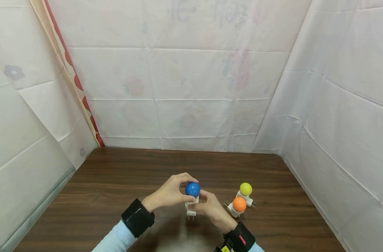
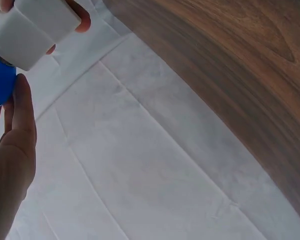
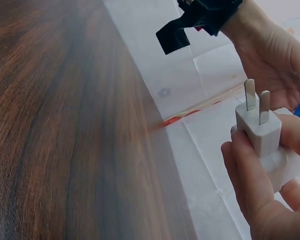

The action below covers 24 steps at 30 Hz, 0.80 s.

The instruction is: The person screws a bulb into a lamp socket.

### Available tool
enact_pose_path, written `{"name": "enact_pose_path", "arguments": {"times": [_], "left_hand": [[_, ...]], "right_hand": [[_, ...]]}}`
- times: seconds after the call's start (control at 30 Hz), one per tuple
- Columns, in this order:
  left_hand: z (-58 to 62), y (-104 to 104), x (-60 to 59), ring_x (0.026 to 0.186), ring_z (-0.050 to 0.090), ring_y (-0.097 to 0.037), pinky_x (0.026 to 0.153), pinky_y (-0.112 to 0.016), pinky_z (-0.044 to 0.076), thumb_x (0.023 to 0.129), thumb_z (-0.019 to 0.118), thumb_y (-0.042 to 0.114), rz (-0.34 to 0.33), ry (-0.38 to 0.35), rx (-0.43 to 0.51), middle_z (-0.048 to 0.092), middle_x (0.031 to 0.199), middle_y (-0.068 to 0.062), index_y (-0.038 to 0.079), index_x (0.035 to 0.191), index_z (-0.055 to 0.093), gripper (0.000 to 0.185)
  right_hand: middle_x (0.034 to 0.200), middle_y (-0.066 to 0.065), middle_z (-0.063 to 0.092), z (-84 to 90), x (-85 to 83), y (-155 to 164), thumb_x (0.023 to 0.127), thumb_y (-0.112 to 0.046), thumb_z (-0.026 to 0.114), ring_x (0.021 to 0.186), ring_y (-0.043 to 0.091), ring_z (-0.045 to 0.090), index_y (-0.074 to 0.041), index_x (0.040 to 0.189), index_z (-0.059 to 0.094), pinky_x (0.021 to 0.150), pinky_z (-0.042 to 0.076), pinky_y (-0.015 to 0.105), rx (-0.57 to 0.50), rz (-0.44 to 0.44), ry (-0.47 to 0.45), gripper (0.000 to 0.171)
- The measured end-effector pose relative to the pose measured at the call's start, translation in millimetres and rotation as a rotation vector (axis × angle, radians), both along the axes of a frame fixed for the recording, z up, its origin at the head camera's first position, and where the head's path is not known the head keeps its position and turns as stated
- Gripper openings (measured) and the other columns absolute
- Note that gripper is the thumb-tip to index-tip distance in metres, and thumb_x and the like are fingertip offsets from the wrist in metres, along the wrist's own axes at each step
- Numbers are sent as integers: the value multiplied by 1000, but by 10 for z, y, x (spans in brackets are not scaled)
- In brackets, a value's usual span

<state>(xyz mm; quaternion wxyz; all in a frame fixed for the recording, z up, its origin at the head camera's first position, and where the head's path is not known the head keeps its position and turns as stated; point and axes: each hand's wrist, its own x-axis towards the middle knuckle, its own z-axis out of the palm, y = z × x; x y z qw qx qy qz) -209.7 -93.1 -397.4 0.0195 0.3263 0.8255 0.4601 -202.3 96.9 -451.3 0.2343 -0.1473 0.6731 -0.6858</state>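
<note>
A round blue bulb (image 1: 192, 189) sits at the mouth of a white plug-in lamp socket (image 3: 260, 132), above the table. My left hand (image 1: 169, 192) pinches the bulb between thumb and fingers from the left. From the right, my right hand (image 1: 212, 210) grips the socket, its fingers wrapped around the white body. Two flat metal prongs (image 3: 264, 107) stick out of the socket and point down in the head view. In the left wrist view, the bulb's metal base shows as a thin strip between the blue globe (image 2: 0, 80) and the socket (image 2: 37, 32).
To the right on the brown wooden table (image 1: 131, 168), an orange bulb (image 1: 239, 204) and a yellow bulb (image 1: 246, 189) sit in white plug-in sockets, close together. White cloth (image 1: 185, 119) hangs behind the table and along both sides.
</note>
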Motion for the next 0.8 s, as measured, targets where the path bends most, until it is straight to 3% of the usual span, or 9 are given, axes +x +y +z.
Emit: {"name": "enact_pose_path", "arguments": {"times": [0.17, 0.37, 0.63, 0.8], "left_hand": [[2, 20, 1, 103, 59, -17, 81, -22, 51, 76, 75, 26, 35, 30, -28, 57, 114, 0, 12, 118, 58, 47], [0, 85, 38, 104, 58, -16, 88, -30, 50, 74, 76, 22, 99, 82, -34, 57, 115, 0, 10, 121, 57, 52], [6, 214, 155, 95, 64, -22, 77, -29, 54, 72, 77, 32, 301, 111, -19, 59, 111, -7, 6, 116, 58, 55], [7, 284, 231, 89, 65, -19, 74, -29, 55, 69, 80, 32, 401, 189, -54, 61, 105, -5, 5, 111, 61, 54]], "right_hand": [[123, 14, 51, -7, 1, -6, 79, -13, 70, 99, 19, 58, -4, 126, 53, 84, 52, 37, -21, -6, -14, 50], [126, 16, 49, 1, -7, -9, 79, -14, 70, 99, 20, 58, -5, 126, 52, 84, 51, 37, -10, -41, -14, 51], [122, 13, 54, -13, -13, -8, 78, -14, 70, 97, 19, 60, -5, 129, 49, 83, 52, 38, 0, -62, -11, 56], [126, 14, 51, -9, -2, -6, 78, -15, 70, 100, 20, 58, -7, 129, 51, 84, 51, 38, 13, -72, -2, 54]]}}
